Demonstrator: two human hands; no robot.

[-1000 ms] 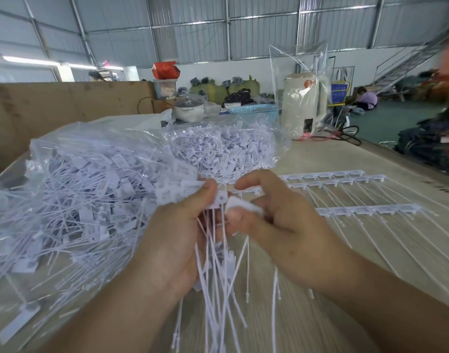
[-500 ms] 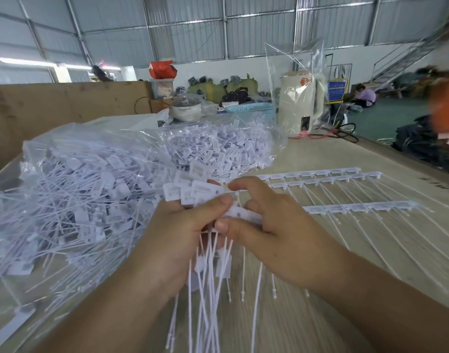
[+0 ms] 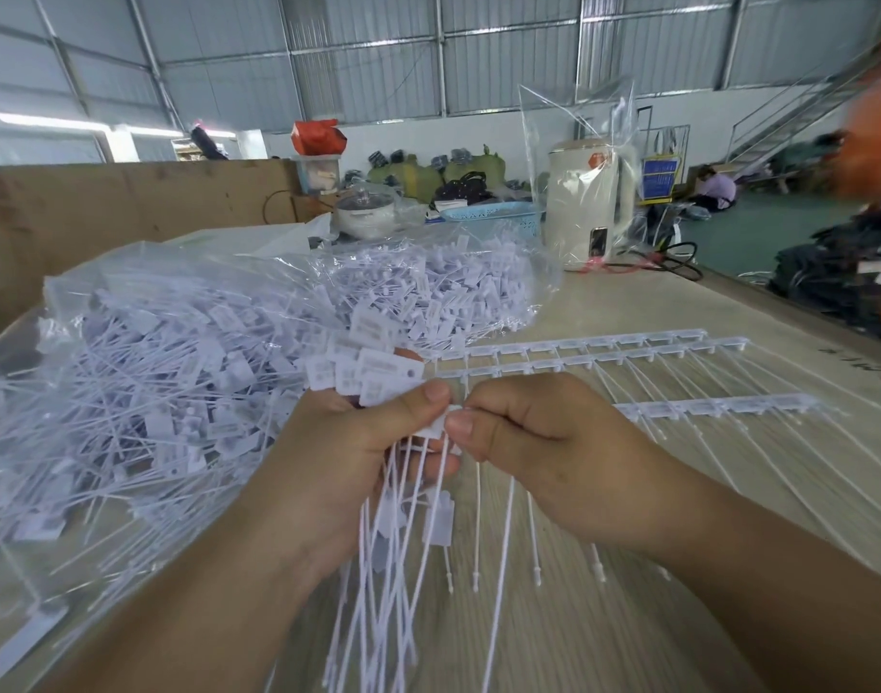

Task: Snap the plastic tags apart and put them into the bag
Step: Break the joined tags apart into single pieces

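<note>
Both hands meet at frame centre over a short strip of tags [image 3: 441, 426]. Left hand [image 3: 348, 457] is curled round a bundle of loose tags [image 3: 373, 377], heads fanned up above the thumb, tails hanging down through the palm toward the bottom edge; thumb pad presses the strip's left end. Right hand [image 3: 533, 442] pinches the strip's right end between thumb and bent forefinger, other fingers curled under. Thumbs nearly touch, so the bend point sits right between them; looks like the grip for snapping one joint at a time. A few tails from the strip dangle free below the right hand, tips just above the table [image 3: 628, 617]. My read: the left hand stockpiles separated tags so the drop into the bag happens in batches, not singly. The clear bag [image 3: 143, 392] lies on its side across the left half of the frame, stuffed with loose tags, mouth seemingly toward the hands, within easy reach of the left hand. Three unsnapped strips [image 3: 718, 406] lie in parallel rows on the table right of centre, tails trailing toward lower right, staged as next stock. Kettle [image 3: 588, 212] in plastic wrap and a blue basket [image 3: 493, 217] sit at the far end, out of the work.
</note>
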